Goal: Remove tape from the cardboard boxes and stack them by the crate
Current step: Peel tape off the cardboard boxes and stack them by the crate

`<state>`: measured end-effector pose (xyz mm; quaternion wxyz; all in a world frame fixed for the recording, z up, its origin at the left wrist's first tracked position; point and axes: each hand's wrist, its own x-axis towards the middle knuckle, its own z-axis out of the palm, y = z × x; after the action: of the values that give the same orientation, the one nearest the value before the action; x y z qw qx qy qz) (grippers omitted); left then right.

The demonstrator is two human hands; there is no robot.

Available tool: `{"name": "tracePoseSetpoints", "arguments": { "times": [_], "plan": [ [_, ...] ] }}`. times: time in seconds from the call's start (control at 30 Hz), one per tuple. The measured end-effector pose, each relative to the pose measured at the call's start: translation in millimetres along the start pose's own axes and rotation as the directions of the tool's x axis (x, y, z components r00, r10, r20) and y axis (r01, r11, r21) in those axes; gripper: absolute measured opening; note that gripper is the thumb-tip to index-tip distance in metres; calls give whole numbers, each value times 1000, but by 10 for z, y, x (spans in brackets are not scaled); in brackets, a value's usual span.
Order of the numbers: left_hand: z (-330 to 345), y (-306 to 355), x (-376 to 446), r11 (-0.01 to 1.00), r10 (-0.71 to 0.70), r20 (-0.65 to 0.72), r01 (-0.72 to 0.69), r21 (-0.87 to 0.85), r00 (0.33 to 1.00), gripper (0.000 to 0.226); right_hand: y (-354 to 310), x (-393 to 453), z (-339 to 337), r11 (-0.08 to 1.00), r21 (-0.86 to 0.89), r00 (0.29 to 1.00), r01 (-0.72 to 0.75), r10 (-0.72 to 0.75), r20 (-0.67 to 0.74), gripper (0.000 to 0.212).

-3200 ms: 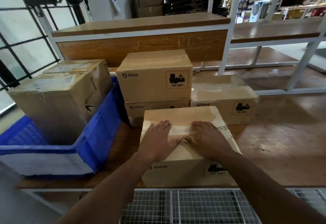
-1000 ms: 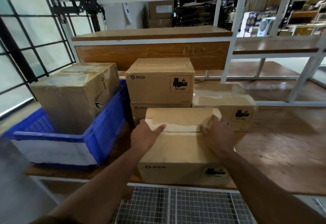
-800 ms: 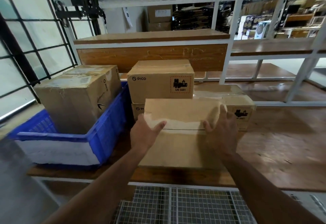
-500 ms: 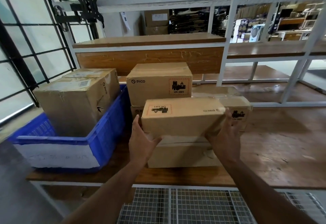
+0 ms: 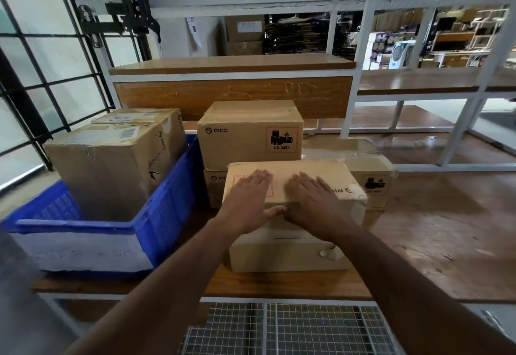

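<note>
left hand [image 5: 249, 197]: flat, fingers straight and spread, palm down on the top face of the near box, thumb at its front edge
right hand [image 5: 315, 199]: flat likewise, fingers straight, just beside the left hand on the same face
near box [image 5: 287, 245]: cardboard, on the wooden shelf [image 5: 435, 245] at its front edge; printing on top reads upside down; crumpled bit of clear tape [image 5: 327, 252] on its front face
stacked boxes [image 5: 250, 135]: two pico cartons, one on the other, just behind the near box; beside the crate
taped box [image 5: 374, 170]: behind right, glossy tape over its top
blue crate [image 5: 156, 215]: left of the near box; holds two cartons [image 5: 111, 159]
</note>
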<state>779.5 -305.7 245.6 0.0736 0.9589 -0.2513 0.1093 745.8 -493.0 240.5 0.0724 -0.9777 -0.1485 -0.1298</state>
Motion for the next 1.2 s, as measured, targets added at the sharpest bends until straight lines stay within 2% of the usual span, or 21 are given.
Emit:
{"name": "tracePoseSetpoints", "arguments": {
  "times": [0.07,0.23,0.33,0.43,0.47,0.53,0.6,0.67,0.73,0.77,0.87,1.0,1.2],
  "plan": [
    [38,-36,-4,996,15,45,-18,82,999,82,6,51,2,999,-9,999,36,-36,30,73],
    [122,-24,-44,991,14,19,-17,132,1000,88,35,12,74,998,44,997,34,-31,-67,65],
    [114,-25,-56,994,14,22,-17,105,1000,92,14,7,23,998,54,997,29,-25,-78,63],
    [52,-22,-48,1000,-11,-14,11,-18,1000,92,72,35,-79,993,117,998,9,-1,-65,58],
    [27,-27,-7,998,-23,-27,22,-61,999,85,120,65,-120,984,177,998,-3,13,-54,53],
    [-19,-40,121,994,-56,-61,50,-98,997,56,212,169,-205,941,334,999,-50,53,-1,39],
    [-47,-49,252,994,-83,-77,77,-83,994,37,241,304,-235,917,386,995,-102,100,24,35],
    [-40,-51,322,995,-85,-11,85,-52,996,44,223,411,-161,960,256,994,-112,108,27,38],
    [3,-66,357,998,-60,74,60,-8,995,54,183,441,-58,993,82,995,-88,84,48,49],
    [24,-79,371,999,-50,108,49,9,993,56,173,434,-34,996,50,996,-80,78,54,52],
    [58,-114,405,998,-56,160,55,12,986,57,187,434,-40,997,45,997,-67,65,38,50],
    [39,-111,412,998,-57,184,59,-4,981,59,178,456,-72,994,76,993,-84,77,84,52],
    [-1,-183,366,984,-173,180,179,-18,968,76,353,335,-144,953,103,958,-285,278,72,53]
  ]
}}
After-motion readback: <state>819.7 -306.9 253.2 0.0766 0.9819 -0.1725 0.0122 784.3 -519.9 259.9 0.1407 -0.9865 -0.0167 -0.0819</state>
